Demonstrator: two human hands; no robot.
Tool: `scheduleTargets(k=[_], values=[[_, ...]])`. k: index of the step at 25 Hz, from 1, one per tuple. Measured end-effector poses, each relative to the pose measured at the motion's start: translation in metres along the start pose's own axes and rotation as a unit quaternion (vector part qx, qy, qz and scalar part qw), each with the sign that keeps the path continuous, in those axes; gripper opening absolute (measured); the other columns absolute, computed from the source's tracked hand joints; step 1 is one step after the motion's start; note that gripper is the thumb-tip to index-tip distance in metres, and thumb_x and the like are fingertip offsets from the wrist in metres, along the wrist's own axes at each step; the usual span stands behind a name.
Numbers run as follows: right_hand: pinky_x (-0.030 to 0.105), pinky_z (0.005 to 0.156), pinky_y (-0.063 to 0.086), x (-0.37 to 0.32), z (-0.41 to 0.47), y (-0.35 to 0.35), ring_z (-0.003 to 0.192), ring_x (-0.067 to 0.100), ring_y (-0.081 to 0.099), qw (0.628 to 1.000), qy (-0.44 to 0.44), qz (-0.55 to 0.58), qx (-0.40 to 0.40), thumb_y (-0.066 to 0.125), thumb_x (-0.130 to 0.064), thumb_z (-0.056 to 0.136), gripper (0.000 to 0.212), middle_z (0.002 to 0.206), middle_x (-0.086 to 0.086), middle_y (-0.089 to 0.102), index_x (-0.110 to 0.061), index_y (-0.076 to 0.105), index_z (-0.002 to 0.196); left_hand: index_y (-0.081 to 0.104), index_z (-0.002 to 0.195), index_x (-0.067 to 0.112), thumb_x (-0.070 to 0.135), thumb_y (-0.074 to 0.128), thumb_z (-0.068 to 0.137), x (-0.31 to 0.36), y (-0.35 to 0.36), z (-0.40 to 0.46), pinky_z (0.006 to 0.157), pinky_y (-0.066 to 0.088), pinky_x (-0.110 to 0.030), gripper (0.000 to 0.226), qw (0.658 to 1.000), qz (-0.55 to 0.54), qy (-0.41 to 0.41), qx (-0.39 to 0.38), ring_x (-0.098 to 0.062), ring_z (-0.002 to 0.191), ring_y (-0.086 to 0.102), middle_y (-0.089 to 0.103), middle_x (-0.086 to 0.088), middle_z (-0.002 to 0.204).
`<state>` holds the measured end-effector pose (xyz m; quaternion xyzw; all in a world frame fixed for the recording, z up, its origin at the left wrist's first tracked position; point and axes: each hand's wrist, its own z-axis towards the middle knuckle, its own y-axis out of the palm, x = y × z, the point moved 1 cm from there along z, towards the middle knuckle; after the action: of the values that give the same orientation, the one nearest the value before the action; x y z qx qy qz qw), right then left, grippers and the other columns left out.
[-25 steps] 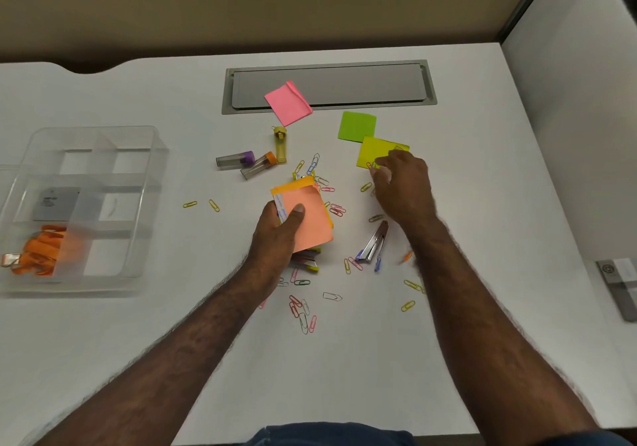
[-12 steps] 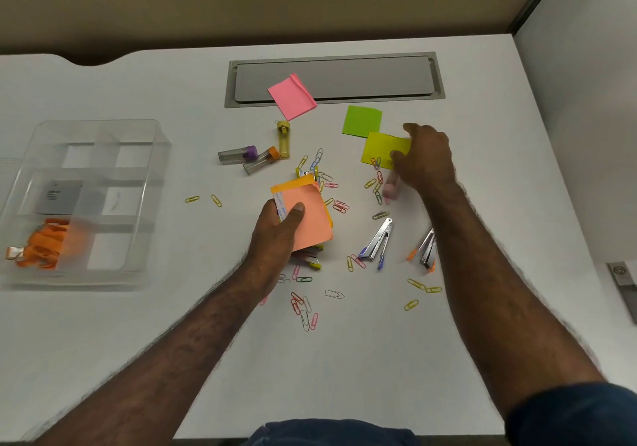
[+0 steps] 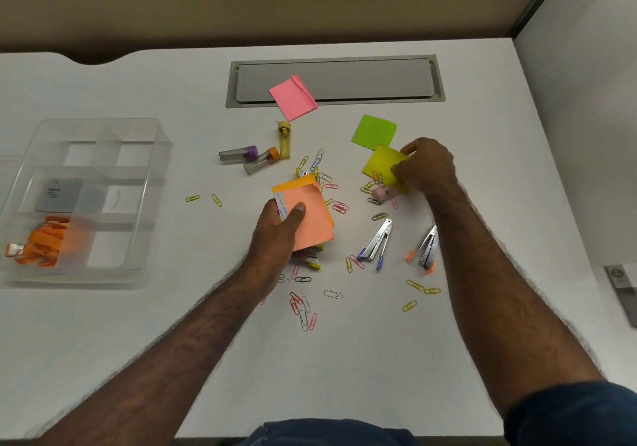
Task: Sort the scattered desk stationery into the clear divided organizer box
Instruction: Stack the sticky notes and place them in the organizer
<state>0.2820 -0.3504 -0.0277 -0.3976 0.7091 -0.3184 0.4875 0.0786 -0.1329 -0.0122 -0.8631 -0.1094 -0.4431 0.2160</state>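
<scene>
- Where the white counter [image 3: 344, 359] fills the head view, the left hand [image 3: 281, 230] grips a stack of square sticky-note pads, salmon-orange sheet on top [image 3: 310, 216], thumb pressed across the top sheet and fingers curled beneath.
- The right hand [image 3: 425, 166] pinches the yellow-green square sticky-note pad [image 3: 382, 164] at its right edge, fingers curled round it; the pad lies just in front of a bright green square sticky note [image 3: 374, 131] and seems to overlap its near corner.
- A pink square sticky note [image 3: 293, 97] lies tilted across the front edge of the grey metal cable hatch [image 3: 344, 78] set into the counter.
- Three small clear tubes lie near the middle: one purple-capped [image 3: 239, 153], one orange-capped [image 3: 262, 160], one yellow [image 3: 284, 139].
- Coloured wire paper clips [image 3: 303, 311] are scattered between and around both hands; a few sit on the yellow-green pad's near edge beside a small pink eraser-like lump [image 3: 379, 193].
- Two chrome staple removers lie near the right forearm, one with purple tips [image 3: 375, 242], one with orange tips [image 3: 427, 247].
- The clear plastic divided organizer box [image 3: 151, 183] stands well apart at the left, holding orange clips [image 3: 43, 240] in a near compartment and a grey card [image 3: 58, 194] behind them.
</scene>
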Motion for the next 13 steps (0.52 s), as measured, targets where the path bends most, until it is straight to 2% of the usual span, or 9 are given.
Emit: scheduleTargets(k=[2,4,6,9,11,13], values=[[0.034,0.090,0.055,0.004,-0.004,-0.001,0.109,0.030,0.068,0.999,-0.006,0.035,0.014,0.077,-0.020,0.074,0.025,0.108,0.002,0.075,-0.032,0.074,0.097,0.048,0.136,0.023,0.046,0.056,0.100,0.000,0.001,-0.001,0.064,0.051,-0.018,0.043,1.000,0.003,-0.011,-0.003,-0.014,0.104,0.060,0.058,0.003,0.125],[0.030,0.079,0.053,0.007,-0.011,-0.004,0.098,0.026,0.070,0.998,-0.015,0.064,0.022,0.078,-0.021,0.077,0.018,0.095,-0.001,0.073,-0.030,0.076,0.092,0.049,0.137,0.024,0.054,0.060,0.095,0.002,0.001,-0.002,0.078,0.061,-0.038,0.053,1.000,-0.016,-0.023,-0.012,-0.024,0.110,0.063,0.060,0.000,0.129],[0.031,0.079,0.054,0.010,-0.019,-0.010,0.093,0.023,0.070,0.994,-0.026,0.101,0.030,0.078,-0.022,0.081,0.015,0.094,-0.001,0.074,-0.026,0.079,0.095,0.049,0.137,0.025,0.059,0.061,0.090,0.003,0.001,-0.003,0.084,0.061,-0.053,0.059,0.999,-0.024,-0.029,-0.014,-0.030,0.111,0.065,0.060,-0.003,0.130],[0.035,0.085,0.058,0.013,-0.033,-0.020,0.092,0.020,0.070,0.989,-0.059,0.128,0.050,0.079,-0.025,0.085,0.019,0.100,0.000,0.078,-0.023,0.082,0.103,0.051,0.131,0.030,0.061,0.063,0.086,0.003,0.003,-0.005,0.076,0.062,-0.058,0.056,0.998,-0.046,-0.040,-0.030,-0.038,0.104,0.069,0.063,-0.006,0.128],[0.032,0.083,0.056,0.014,-0.041,-0.026,0.090,0.017,0.069,0.987,-0.079,0.128,0.063,0.078,-0.027,0.087,0.020,0.099,-0.003,0.077,-0.023,0.082,0.107,0.052,0.125,0.032,0.061,0.064,0.082,0.006,0.004,-0.007,0.068,0.062,-0.060,0.052,0.997,-0.056,-0.046,-0.039,-0.042,0.097,0.072,0.065,-0.009,0.124],[0.031,0.082,0.055,0.013,-0.047,-0.031,0.088,0.016,0.068,0.985,-0.092,0.123,0.082,0.076,-0.027,0.089,0.020,0.092,-0.007,0.074,-0.024,0.082,0.108,0.052,0.124,0.029,0.052,0.063,0.092,0.009,0.006,-0.009,0.064,0.061,-0.061,0.041,0.996,-0.058,-0.041,-0.047,-0.044,0.089,0.074,0.065,-0.011,0.120]])
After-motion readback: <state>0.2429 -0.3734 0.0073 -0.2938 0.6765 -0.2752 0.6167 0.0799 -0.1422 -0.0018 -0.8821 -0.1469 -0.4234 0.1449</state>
